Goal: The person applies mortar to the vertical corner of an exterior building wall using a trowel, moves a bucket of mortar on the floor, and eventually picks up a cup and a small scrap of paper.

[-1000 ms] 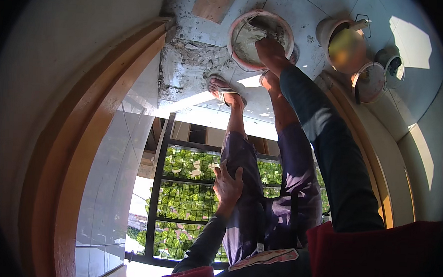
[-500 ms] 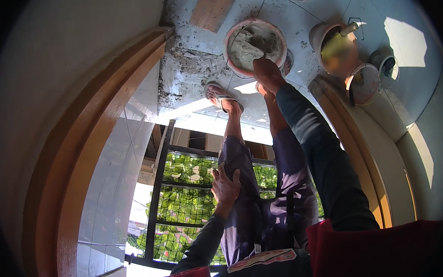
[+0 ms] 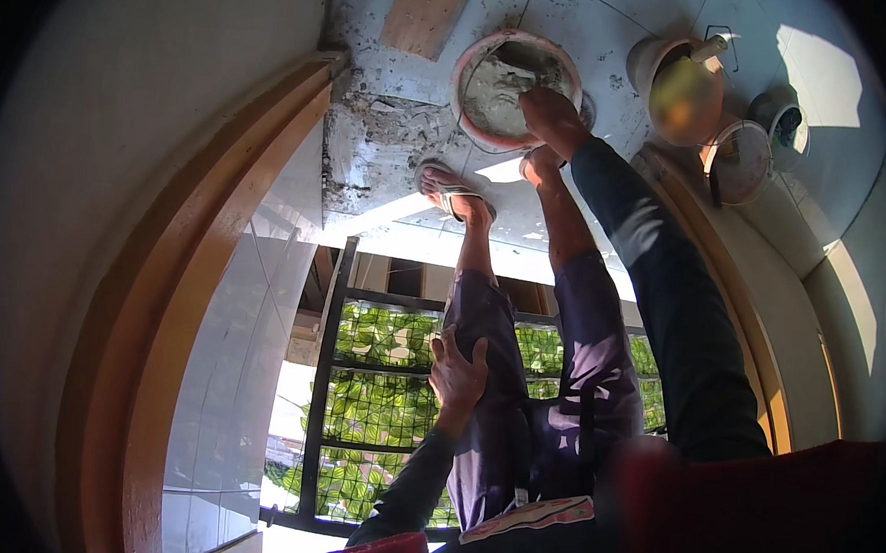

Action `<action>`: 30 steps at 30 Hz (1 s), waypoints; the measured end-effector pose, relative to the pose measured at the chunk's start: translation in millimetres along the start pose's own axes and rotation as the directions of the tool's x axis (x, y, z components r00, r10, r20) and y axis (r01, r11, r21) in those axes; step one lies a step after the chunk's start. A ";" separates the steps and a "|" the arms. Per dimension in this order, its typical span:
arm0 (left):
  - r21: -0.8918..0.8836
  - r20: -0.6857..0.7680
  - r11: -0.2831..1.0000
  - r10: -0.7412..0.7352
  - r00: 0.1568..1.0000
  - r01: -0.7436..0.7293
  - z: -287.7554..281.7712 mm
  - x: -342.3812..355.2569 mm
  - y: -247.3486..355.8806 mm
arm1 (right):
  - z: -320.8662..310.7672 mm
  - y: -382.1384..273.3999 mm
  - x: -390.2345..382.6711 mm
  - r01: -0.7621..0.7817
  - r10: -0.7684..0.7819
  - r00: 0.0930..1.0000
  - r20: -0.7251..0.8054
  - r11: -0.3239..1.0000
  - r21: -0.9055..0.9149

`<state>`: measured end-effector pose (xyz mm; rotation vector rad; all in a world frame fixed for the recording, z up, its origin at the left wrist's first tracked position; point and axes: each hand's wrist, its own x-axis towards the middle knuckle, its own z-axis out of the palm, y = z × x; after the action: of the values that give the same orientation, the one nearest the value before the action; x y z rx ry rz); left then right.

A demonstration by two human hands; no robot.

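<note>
My right hand (image 3: 552, 117) reaches over the near right rim of a round pinkish bucket (image 3: 460, 112), fingers closed around what looks like a trowel. Its handle is hidden in my grip, and a dark blade-like shape shows toward the far side. Wet grey mortar (image 3: 492, 97) fills the bucket, its surface churned and uneven. My left hand (image 3: 458, 372) lies against my left trouser leg near the knee, fingers spread, holding nothing.
A wooden board (image 3: 427, 15) lies beyond the bucket to the left, near dried mortar crumbs (image 3: 391, 124). At the right stand a larger bucket (image 3: 639, 67) with a yellowish thing in it, and smaller pails (image 3: 741, 167). Wooden door frames (image 3: 150, 331) flank me; a metal grille (image 3: 378, 368) is below.
My right hand has moved slightly farther and rightward over the bucket. The mortar's surface has shifted, with the dark shape now near the far rim. My left hand stays on the leg.
</note>
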<state>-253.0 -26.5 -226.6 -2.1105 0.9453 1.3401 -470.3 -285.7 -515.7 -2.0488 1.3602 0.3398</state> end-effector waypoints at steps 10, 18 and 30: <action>0.003 -0.004 1.000 -0.015 1.000 0.015 -11.4 2.1 3.2 | -63.1 3.6 -81.0 -0.306 0.280 0.940 0.197 0.945 0.116; 0.009 -0.024 1.000 -0.007 1.000 0.007 -11.4 2.8 7.4 | 57.6 -14.9 -36.3 -0.146 0.176 0.982 -0.069 0.936 0.320; 0.046 -0.083 0.998 0.047 0.995 -0.044 -6.6 3.8 7.8 | 36.7 4.7 -33.1 -0.505 0.268 0.740 0.617 -0.385 0.773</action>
<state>-253.9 -37.3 -227.5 -2.1382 1.0536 1.2487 -483.8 -239.4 -527.4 0.0175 1.3747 -0.3149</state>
